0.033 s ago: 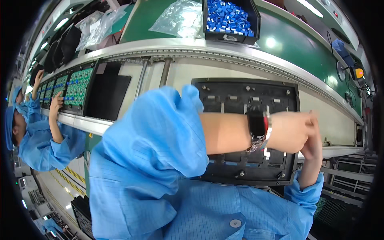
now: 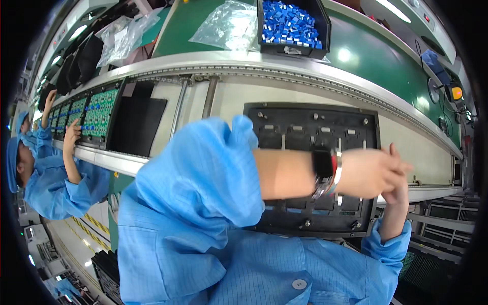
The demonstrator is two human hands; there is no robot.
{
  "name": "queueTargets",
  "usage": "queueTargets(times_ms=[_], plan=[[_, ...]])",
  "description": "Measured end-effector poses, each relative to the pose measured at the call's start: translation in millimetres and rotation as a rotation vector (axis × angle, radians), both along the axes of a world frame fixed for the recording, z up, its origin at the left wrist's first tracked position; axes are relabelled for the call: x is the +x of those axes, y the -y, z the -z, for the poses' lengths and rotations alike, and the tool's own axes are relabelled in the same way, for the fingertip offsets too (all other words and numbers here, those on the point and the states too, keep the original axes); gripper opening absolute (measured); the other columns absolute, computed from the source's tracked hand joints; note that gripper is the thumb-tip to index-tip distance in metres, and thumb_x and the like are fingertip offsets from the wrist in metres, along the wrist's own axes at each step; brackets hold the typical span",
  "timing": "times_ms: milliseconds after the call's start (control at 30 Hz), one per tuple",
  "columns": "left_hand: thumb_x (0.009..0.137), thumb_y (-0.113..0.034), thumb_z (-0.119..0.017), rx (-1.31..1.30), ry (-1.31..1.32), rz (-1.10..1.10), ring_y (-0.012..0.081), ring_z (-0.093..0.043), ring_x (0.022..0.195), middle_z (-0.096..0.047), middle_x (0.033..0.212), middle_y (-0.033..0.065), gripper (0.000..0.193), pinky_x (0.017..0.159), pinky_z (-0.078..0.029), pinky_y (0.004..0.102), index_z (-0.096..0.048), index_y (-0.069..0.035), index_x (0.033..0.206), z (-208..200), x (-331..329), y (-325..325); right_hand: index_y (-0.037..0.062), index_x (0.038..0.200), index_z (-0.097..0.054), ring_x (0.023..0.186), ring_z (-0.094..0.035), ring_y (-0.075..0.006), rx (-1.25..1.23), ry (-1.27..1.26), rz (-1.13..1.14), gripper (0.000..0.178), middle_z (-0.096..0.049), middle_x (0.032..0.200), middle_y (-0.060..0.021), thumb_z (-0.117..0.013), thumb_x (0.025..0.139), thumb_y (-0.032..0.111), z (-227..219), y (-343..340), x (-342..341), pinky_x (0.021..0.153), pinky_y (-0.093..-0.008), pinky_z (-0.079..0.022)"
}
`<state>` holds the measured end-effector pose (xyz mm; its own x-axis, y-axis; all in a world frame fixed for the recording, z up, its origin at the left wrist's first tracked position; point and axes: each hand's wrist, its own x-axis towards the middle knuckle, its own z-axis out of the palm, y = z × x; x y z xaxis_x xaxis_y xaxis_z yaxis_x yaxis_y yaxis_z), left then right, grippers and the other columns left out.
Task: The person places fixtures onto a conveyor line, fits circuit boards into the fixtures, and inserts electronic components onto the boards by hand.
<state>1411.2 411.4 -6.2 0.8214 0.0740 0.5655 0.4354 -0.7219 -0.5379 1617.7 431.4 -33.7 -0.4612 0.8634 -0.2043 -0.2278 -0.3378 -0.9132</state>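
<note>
My left arm reaches across to the right, with a dark watch (image 2: 322, 163) and a silver bangle (image 2: 338, 168) at the wrist. At its end, my left hand (image 2: 370, 174) lies over my right hand, its fingers stretched and apart, slightly blurred. Only part of my right hand (image 2: 395, 196) shows beneath it, most of its fingers hidden. I see nothing held between the hands. Below them is a black fixture frame (image 2: 264, 114) with slots, small metal pieces and screw posts. My left forearm and sleeve cover part of it.
Beyond the rail (image 2: 229, 57) stand a black bin (image 2: 292, 49) of small blue parts and a clear plastic bag (image 2: 226, 25). At left, a co-worker's hand (image 2: 71, 134) touches green circuit boards (image 2: 100, 113) on the line, beside a black plate (image 2: 140, 124).
My left hand has shifted slightly, its fingers now reaching further right and spread more. The fixture frame sits slightly lower in the picture.
</note>
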Motion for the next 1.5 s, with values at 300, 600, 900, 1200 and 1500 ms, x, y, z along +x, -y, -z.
queueTargets(times_ms=[300, 600, 900, 1200, 1500], plan=[[0.094, -0.043, -0.042, -1.109, 1.256, -0.636, 0.0288, -0.047, 0.123, -0.059, 0.117, 0.0071, 0.046, 0.108, -0.034, 0.0418, -0.046, -0.011, 0.127, 43.3, -160.4, 64.8, -0.0021, 0.131, -0.05, 0.104, -0.062, -0.0154, -0.128, 0.214, -0.111, 0.036, -0.064, 0.116, -0.0093, -0.05, 0.099, 0.016, 11.1, -13.5, -20.9, 0.09, -0.0297, -0.049], [0.103, -0.049, -0.027, -2.241, 2.177, -0.096, 0.0257, -0.057, 0.11, -0.058, 0.125, 0.0128, 0.058, 0.099, -0.044, 0.0451, -0.04, -0.007, 0.139, 35.6, -162.1, 50.4, -0.0027, 0.129, -0.049, 0.1, -0.061, -0.0165, -0.234, 0.338, 0.083, 0.039, -0.064, 0.112, -0.0084, -0.057, 0.096, 0.016, 17.7, -62.5, -37.8, 0.089, -0.0308, -0.049], [0.104, -0.043, -0.024, -2.254, 2.045, -0.112, 0.0304, -0.057, 0.112, -0.054, 0.128, 0.015, 0.054, 0.094, -0.049, 0.0493, -0.039, -0.004, 0.137, 48.4, -172.7, -13.8, -0.0013, 0.125, -0.052, 0.097, -0.062, -0.0163, -0.227, 0.358, 0.073, 0.036, -0.064, 0.109, -0.0074, -0.056, 0.097, 0.02, 33.9, -107.7, -43.8, 0.085, -0.0311, -0.05], [0.103, -0.038, -0.033, -2.031, 2.138, -0.171, 0.0287, -0.056, 0.116, -0.055, 0.132, 0.0086, 0.046, 0.093, -0.048, 0.0537, -0.045, -0.009, 0.136, 62.1, -149.3, -24.5, -0.0003, 0.129, -0.052, 0.102, -0.063, -0.0151, 0.504, 0.875, 0.268, 0.039, -0.068, 0.108, -0.0102, -0.056, 0.098, 0.024, 31.3, -107.6, -13.6, 0.082, -0.0279, -0.05], [0.102, -0.042, -0.038, -2.479, 1.718, 0.396, 0.0246, -0.044, 0.127, -0.046, 0.142, 0.0073, 0.052, 0.111, -0.031, 0.0463, -0.039, -0.01, 0.143, 92.4, -120.1, -57.9, -0.0039, 0.095, -0.064, 0.072, -0.066, -0.0173, 0.454, 0.268, 1.005, 0.041, -0.069, 0.08, -0.0125, -0.04, 0.103, 0.028, 7.7, 76.7, 58.2, 0.067, -0.0283, -0.052]])
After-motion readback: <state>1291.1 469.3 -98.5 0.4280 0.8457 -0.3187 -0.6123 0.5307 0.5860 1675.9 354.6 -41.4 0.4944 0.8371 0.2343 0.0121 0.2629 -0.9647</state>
